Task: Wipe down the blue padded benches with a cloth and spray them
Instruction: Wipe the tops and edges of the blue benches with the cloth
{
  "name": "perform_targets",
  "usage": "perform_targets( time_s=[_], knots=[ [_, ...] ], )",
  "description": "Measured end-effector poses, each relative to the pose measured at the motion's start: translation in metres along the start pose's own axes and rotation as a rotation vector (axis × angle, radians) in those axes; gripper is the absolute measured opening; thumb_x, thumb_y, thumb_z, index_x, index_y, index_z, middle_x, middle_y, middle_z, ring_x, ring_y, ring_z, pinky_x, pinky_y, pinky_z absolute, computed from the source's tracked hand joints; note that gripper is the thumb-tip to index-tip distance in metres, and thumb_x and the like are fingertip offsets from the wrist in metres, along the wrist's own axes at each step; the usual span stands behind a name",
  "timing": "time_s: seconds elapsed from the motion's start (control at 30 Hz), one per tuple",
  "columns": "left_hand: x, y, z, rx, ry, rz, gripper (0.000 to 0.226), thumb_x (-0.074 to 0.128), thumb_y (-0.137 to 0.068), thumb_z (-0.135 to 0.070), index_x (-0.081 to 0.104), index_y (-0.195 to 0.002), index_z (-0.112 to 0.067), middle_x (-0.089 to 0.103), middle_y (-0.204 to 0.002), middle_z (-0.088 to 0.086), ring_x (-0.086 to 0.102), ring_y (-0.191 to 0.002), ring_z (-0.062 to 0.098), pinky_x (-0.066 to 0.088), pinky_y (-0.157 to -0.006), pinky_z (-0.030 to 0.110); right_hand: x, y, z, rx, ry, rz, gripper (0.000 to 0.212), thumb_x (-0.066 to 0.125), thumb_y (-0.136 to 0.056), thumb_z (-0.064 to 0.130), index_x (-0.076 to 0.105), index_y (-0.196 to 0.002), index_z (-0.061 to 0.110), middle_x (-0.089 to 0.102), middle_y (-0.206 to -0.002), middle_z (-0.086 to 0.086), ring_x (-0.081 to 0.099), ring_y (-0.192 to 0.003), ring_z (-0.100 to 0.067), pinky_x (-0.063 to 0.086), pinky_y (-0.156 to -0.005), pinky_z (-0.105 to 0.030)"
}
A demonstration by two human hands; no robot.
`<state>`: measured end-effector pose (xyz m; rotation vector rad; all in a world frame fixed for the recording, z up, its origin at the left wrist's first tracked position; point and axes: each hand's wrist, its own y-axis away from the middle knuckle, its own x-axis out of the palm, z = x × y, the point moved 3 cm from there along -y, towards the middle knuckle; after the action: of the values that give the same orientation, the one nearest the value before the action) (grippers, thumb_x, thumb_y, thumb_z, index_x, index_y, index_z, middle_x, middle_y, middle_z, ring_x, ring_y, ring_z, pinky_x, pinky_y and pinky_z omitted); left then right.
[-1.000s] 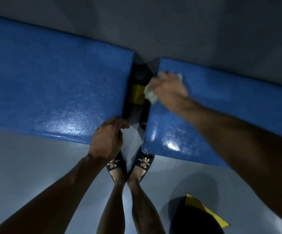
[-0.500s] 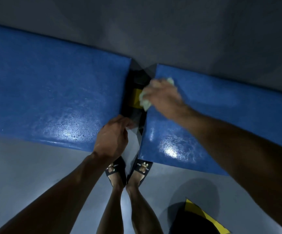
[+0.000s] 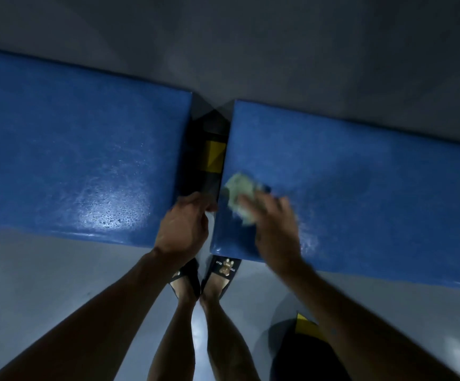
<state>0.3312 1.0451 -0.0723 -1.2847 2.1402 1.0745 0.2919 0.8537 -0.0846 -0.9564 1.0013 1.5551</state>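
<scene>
Right hand [image 3: 274, 229] was pressing a pale green cloth [image 3: 241, 198] onto the right blue bench [image 3: 360, 188], near its left front corner. Left hand [image 3: 183, 229] sat curled at the left bench [image 3: 72, 166] corner, couldn't tell if it held anything.

Bare forearms and shins; black bear-print slides [image 3: 224, 270].

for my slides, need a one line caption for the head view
Right hand wipes a pale cloth over the right blue bench; left hand grips the left bench corner.
</scene>
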Motion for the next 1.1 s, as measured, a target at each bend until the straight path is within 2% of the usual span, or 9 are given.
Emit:
perform_targets(
  time_s=[0.2, 0.27, 0.37, 0.5, 0.57, 0.67, 0.8, 0.9, 1.1],
  knots=[
    [0.004, 0.013, -0.004, 0.005, -0.020, 0.080, 0.038, 0.039, -0.080, -0.012, 0.063, -0.104, -0.028, 0.063, -0.110, -0.008, 0.060, -0.100, 0.014, 0.055, -0.076, 0.039, -0.021, 0.026, -0.042, -0.451, 0.042, 0.143, 0.042, 0.042, -0.095, 0.017, 0.064, -0.128, 0.031, 0.057, -0.133, 0.003, 0.051, -0.104, -0.025, 0.049, -0.092, -0.041],
    [0.002, 0.016, -0.002, 0.009, -0.020, 0.088, 0.036, 0.042, -0.083, -0.008, 0.064, -0.104, -0.027, 0.063, -0.111, -0.008, 0.059, -0.102, 0.014, 0.055, -0.080, 0.040, -0.039, -0.003, -0.084, -0.314, 0.082, 0.131, 0.035, 0.040, -0.102, 0.031, 0.063, -0.129, 0.034, 0.057, -0.134, 0.000, 0.051, -0.110, -0.027, 0.048, -0.093, -0.039],
    [0.004, 0.019, -0.001, 0.004, -0.048, 0.118, 0.033, 0.047, -0.089, -0.004, 0.063, -0.106, -0.027, 0.062, -0.114, -0.009, 0.059, -0.105, 0.012, 0.055, -0.084, 0.041, -0.060, -0.020, -0.136, 0.091, 0.067, -0.054, 0.058, 0.053, -0.083, 0.008, 0.057, -0.134, 0.033, 0.052, -0.134, -0.003, 0.048, -0.106, -0.035, 0.052, -0.082, -0.041],
    [0.004, 0.026, -0.001, 0.015, -0.061, 0.139, 0.030, 0.048, -0.093, -0.006, 0.062, -0.109, -0.026, 0.061, -0.116, -0.007, 0.057, -0.105, 0.010, 0.054, -0.086, 0.037, -0.041, 0.003, -0.101, 0.430, 0.000, -0.194, 0.063, 0.042, -0.077, 0.008, 0.057, -0.134, 0.029, 0.052, -0.132, -0.005, 0.044, -0.100, -0.032, 0.049, -0.079, -0.040],
    [0.004, 0.029, 0.000, 0.016, -0.072, 0.149, 0.030, 0.048, -0.094, -0.007, 0.062, -0.110, -0.028, 0.061, -0.117, -0.008, 0.057, -0.106, 0.009, 0.053, -0.087, 0.035, -0.022, 0.022, -0.058, 0.438, -0.063, -0.197, 0.064, 0.039, -0.077, 0.010, 0.056, -0.136, 0.026, 0.050, -0.134, -0.007, 0.044, -0.100, -0.031, 0.047, -0.080, -0.038],
    [0.005, 0.035, 0.007, -0.001, -0.080, 0.181, 0.031, 0.048, -0.093, -0.009, 0.063, -0.110, -0.030, 0.059, -0.120, -0.010, 0.056, -0.108, 0.009, 0.053, -0.088, 0.036, 0.002, 0.052, 0.010, 0.322, -0.130, -0.083, 0.068, 0.059, -0.077, -0.002, 0.051, -0.140, 0.023, 0.048, -0.140, -0.009, 0.046, -0.109, -0.030, 0.051, -0.080, -0.039],
    [-0.003, 0.044, 0.018, 0.021, -0.102, 0.196, 0.032, 0.051, -0.091, -0.008, 0.065, -0.109, -0.031, 0.059, -0.117, -0.009, 0.059, -0.104, 0.013, 0.053, -0.086, 0.038, 0.005, 0.068, 0.029, 0.090, -0.092, 0.057, 0.067, 0.063, -0.079, 0.002, 0.051, -0.141, 0.023, 0.050, -0.138, -0.009, 0.050, -0.109, -0.027, 0.055, -0.081, -0.038],
    [-0.016, 0.049, 0.035, 0.066, -0.119, 0.160, 0.033, 0.051, -0.088, -0.007, 0.066, -0.107, -0.029, 0.063, -0.112, -0.009, 0.059, -0.103, 0.015, 0.053, -0.085, 0.037, -0.005, 0.061, 0.024, 0.152, -0.138, 0.075, 0.059, 0.049, -0.081, 0.011, 0.053, -0.138, 0.025, 0.050, -0.134, -0.005, 0.047, -0.108, -0.024, 0.052, -0.077, -0.034],
    [-0.058, 0.068, 0.095, 0.167, -0.225, 0.037, 0.030, 0.048, -0.080, -0.016, 0.069, -0.101, -0.023, 0.067, -0.104, -0.003, 0.053, -0.098, 0.022, 0.045, -0.082, 0.038, 0.009, 0.056, 0.079, 0.240, -0.186, 0.036, 0.063, 0.060, -0.075, -0.002, 0.054, -0.134, 0.018, 0.054, -0.125, -0.007, 0.052, -0.100, -0.028, 0.053, -0.078, -0.038]
  ],
)
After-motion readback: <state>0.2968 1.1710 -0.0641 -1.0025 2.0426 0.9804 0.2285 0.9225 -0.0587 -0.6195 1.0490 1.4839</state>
